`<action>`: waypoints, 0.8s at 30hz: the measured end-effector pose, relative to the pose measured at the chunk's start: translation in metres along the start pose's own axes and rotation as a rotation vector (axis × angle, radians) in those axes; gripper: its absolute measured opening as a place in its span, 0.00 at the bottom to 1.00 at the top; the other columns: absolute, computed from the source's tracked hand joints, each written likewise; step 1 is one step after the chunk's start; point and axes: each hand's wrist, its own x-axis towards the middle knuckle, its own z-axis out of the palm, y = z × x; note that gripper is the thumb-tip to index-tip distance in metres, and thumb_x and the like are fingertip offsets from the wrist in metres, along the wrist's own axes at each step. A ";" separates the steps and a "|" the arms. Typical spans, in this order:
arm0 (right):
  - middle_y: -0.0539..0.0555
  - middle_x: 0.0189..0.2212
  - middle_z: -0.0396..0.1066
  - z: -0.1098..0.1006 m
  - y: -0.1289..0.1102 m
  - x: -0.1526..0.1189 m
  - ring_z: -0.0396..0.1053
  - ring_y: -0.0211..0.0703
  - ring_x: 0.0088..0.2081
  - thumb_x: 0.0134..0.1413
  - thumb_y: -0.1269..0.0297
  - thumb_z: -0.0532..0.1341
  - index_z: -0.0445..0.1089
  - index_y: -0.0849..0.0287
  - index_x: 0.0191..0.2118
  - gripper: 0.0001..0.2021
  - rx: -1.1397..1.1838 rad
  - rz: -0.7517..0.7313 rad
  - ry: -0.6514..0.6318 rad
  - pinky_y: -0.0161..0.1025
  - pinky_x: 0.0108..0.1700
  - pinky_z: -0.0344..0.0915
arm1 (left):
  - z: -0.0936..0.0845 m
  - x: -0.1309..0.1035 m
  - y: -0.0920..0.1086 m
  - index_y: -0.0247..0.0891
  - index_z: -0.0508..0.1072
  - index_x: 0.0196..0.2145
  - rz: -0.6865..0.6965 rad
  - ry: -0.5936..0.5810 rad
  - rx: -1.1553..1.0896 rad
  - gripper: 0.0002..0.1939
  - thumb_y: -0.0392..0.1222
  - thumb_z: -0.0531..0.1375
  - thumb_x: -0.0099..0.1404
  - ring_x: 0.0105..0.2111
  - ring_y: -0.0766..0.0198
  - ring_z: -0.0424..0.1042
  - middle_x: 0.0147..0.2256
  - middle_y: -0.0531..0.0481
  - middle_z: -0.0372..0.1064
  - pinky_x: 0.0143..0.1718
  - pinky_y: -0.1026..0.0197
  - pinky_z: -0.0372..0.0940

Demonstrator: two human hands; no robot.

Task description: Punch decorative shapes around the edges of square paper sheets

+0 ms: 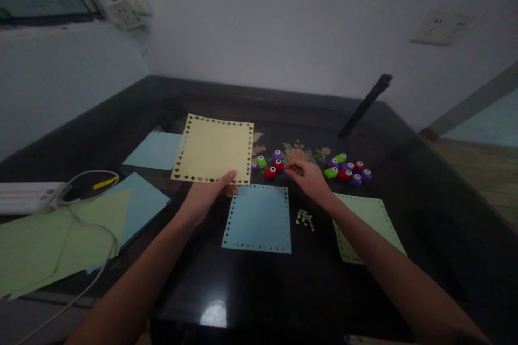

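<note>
At the counter's (pixel 404 135) centre, the left hand (pixel 202 199) pinches the yellow sheet's (pixel 213 149) near edge. At three o'clock, the right hand's (pixel 309 178) fingers close loosely toward a red punch (pixel 279 164); grip unclear. Best to keep the sheet flat.

Green sheets (pixel 48 248) at 8 o'clock cut by left edge. Right forearm covers part of green punched sheet (pixel 376 215). Punched scraps (pixel 305 219) too small to tell shapes. Right hand (pixel 309 178) fingertips blurred.
</note>
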 end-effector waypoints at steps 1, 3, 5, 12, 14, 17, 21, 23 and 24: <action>0.55 0.31 0.75 0.004 -0.001 0.004 0.70 0.45 0.32 0.52 0.66 0.59 0.74 0.59 0.35 0.07 -0.029 -0.007 0.014 0.42 0.37 0.63 | 0.001 -0.001 0.000 0.36 0.70 0.23 0.001 -0.002 -0.002 0.12 0.47 0.65 0.55 0.20 0.65 0.67 0.19 0.51 0.69 0.25 0.61 0.65; 0.55 0.31 0.75 0.010 -0.003 0.012 0.69 0.45 0.32 0.53 0.64 0.59 0.74 0.58 0.36 0.08 -0.078 -0.018 0.034 0.42 0.36 0.63 | 0.003 -0.002 0.001 0.36 0.70 0.22 -0.002 0.001 -0.003 0.13 0.47 0.65 0.54 0.20 0.64 0.67 0.19 0.50 0.69 0.25 0.59 0.65; 0.54 0.30 0.74 0.012 -0.004 0.019 0.69 0.45 0.32 0.53 0.63 0.59 0.74 0.58 0.37 0.08 -0.120 -0.021 0.049 0.41 0.35 0.62 | 0.004 -0.003 0.002 0.36 0.71 0.22 -0.001 0.002 -0.001 0.13 0.48 0.65 0.54 0.19 0.63 0.67 0.20 0.49 0.70 0.25 0.59 0.64; 0.56 0.34 0.75 0.013 0.004 0.051 0.71 0.44 0.35 0.55 0.60 0.59 0.73 0.58 0.40 0.11 -0.275 0.094 0.061 0.38 0.35 0.63 | 0.004 -0.004 0.001 0.37 0.72 0.20 0.011 -0.037 0.035 0.13 0.49 0.64 0.55 0.20 0.63 0.67 0.20 0.49 0.71 0.26 0.59 0.64; 0.58 0.34 0.75 0.015 0.004 0.060 0.72 0.47 0.36 0.56 0.55 0.59 0.74 0.58 0.38 0.13 -0.318 0.134 0.037 0.40 0.35 0.63 | 0.004 -0.003 -0.001 0.38 0.73 0.20 0.004 -0.044 0.064 0.13 0.49 0.64 0.55 0.21 0.62 0.67 0.20 0.48 0.72 0.28 0.58 0.65; 0.62 0.33 0.76 0.019 0.002 0.070 0.73 0.52 0.37 0.54 0.49 0.59 0.74 0.58 0.32 0.17 -0.368 0.174 -0.009 0.43 0.36 0.64 | 0.005 -0.003 -0.004 0.38 0.73 0.20 0.012 -0.067 0.121 0.14 0.50 0.63 0.55 0.22 0.61 0.68 0.21 0.48 0.72 0.30 0.56 0.66; 0.66 0.34 0.75 0.024 -0.002 0.080 0.73 0.59 0.39 0.46 0.49 0.65 0.73 0.60 0.29 0.17 -0.382 0.194 -0.042 0.49 0.38 0.64 | 0.005 -0.003 -0.006 0.38 0.74 0.20 0.028 -0.084 0.190 0.15 0.51 0.62 0.57 0.23 0.60 0.69 0.22 0.47 0.72 0.33 0.54 0.67; 0.68 0.34 0.75 0.023 -0.004 0.081 0.72 0.61 0.40 0.45 0.53 0.66 0.72 0.61 0.27 0.14 -0.356 0.200 -0.041 0.51 0.39 0.64 | 0.007 -0.004 -0.007 0.39 0.74 0.20 0.039 -0.095 0.211 0.15 0.51 0.62 0.57 0.23 0.60 0.69 0.21 0.47 0.72 0.34 0.54 0.67; 0.68 0.34 0.75 0.022 -0.005 0.081 0.72 0.62 0.41 0.46 0.55 0.66 0.72 0.61 0.27 0.13 -0.334 0.199 -0.036 0.51 0.39 0.64 | 0.007 -0.005 -0.008 0.39 0.74 0.20 0.042 -0.105 0.218 0.15 0.51 0.61 0.57 0.23 0.60 0.69 0.21 0.48 0.72 0.34 0.54 0.67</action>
